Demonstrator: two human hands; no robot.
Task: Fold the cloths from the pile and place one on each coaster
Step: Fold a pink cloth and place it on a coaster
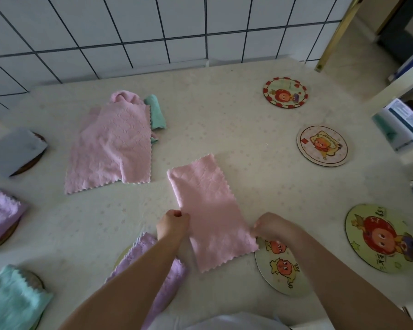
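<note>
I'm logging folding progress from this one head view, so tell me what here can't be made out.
- The coaster under the folded lilac cloth: mostly hidden by the cloth and the left forearm.
- The green cloth in the pile: mostly covered by the pink cloth, so its fold state is unclear.
- Right hand grip on the folded pink cloth: blurred.
- The green folded cloth lower left: cut off by the frame edge.

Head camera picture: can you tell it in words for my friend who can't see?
Two hands, left hand and right hand, pinch a half-folded pink cloth on a pale table. Four cartoon coasters wait bare; the nearest coaster lies partly under the cloth.
</note>
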